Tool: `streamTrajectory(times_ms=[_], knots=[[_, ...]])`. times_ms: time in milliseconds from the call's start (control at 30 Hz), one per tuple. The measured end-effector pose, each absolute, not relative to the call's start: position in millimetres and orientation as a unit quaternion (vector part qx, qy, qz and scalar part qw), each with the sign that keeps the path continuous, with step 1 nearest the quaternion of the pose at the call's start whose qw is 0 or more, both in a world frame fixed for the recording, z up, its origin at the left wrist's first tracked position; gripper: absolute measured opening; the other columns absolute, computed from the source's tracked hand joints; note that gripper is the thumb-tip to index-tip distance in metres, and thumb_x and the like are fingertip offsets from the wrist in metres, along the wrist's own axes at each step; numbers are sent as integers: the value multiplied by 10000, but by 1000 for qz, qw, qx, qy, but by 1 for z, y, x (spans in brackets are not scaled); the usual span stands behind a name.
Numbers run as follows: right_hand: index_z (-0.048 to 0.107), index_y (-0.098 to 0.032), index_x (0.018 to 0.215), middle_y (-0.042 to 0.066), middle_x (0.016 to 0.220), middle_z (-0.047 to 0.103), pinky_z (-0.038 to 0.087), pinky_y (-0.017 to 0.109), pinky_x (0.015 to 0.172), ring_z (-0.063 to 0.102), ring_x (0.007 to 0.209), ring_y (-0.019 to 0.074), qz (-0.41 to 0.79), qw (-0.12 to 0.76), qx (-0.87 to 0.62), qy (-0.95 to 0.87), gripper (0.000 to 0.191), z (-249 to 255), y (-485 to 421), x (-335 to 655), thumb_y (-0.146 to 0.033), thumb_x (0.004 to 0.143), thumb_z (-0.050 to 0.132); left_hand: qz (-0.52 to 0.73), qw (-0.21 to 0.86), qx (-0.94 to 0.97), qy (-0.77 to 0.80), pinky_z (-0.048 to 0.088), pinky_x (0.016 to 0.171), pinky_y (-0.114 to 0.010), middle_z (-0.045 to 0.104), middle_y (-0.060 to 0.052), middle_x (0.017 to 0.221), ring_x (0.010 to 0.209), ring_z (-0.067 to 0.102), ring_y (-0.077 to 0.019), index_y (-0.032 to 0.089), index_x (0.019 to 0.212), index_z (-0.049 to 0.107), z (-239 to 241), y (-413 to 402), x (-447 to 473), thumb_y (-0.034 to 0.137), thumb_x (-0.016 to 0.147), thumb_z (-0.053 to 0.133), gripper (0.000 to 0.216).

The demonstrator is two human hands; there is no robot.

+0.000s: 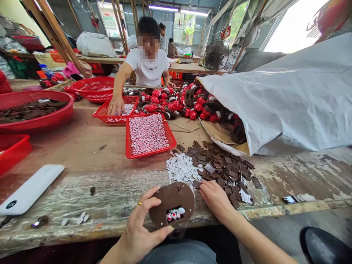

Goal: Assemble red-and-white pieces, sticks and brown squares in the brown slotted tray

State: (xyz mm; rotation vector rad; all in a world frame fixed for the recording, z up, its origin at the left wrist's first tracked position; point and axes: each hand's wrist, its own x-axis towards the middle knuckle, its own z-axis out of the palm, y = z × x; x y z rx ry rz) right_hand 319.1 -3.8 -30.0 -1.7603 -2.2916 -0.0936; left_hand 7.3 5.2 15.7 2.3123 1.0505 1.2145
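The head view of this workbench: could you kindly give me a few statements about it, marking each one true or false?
1. The left hand holds a brown moulded piece with a small window showing red-and-white beads. True.
2. The right hand grips a white power bank. False: it rests at the edge of a pile of dark brown chips.
3. The red tray is filled with small red-and-white pieces. True.
4. The white sack is tied shut. False: its open mouth spills red and dark pieces onto the bench.
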Motion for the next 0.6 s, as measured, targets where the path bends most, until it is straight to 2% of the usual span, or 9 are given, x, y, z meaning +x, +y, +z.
streamTrajectory(times_ms=[133,200,333,400,500,600], knots=[[697,-181,1063,96,1047,715,597,342,846,696,959,217,9,303,-578,-757,179,2,-5,316,-138,976,548,432,186,804,363,634,899,-350,663,-232,1314,1199,709,-268,203,1134,519,12,4,6,438,927,661,345],[679,-196,1165,101,1119,685,587,313,871,679,1020,200,47,354,-527,-771,211,30,-12,308,-158,995,559,436,197,803,355,624,915,-331,655,-232,1326,1215,700,-256,204,1120,516,11,3,5,453,938,657,338],[659,-202,1197,99,1114,648,571,303,857,637,998,192,114,299,-449,-834,258,81,-33,286,-110,983,547,440,208,799,353,610,934,-321,648,-228,1336,1236,687,-247,208,1091,516,11,2,5,452,946,655,316],[667,-183,1148,110,1091,643,569,332,850,621,978,211,103,245,-452,-851,246,96,-41,276,-84,971,527,437,212,797,359,605,938,-326,645,-228,1340,1238,685,-249,209,1088,515,11,1,5,453,948,653,313],[651,-143,1193,139,1121,641,568,352,841,610,969,227,82,185,-432,-879,285,107,-48,268,-56,960,510,437,224,793,360,597,939,-322,637,-224,1351,1248,676,-246,212,1091,513,9,0,5,462,950,651,319],[623,-137,1248,139,1140,635,565,320,843,612,978,208,91,206,-409,-884,297,106,-47,269,-70,975,524,438,231,788,366,587,950,-320,627,-219,1366,1260,667,-243,217,1087,510,7,-1,5,488,947,651,336]])
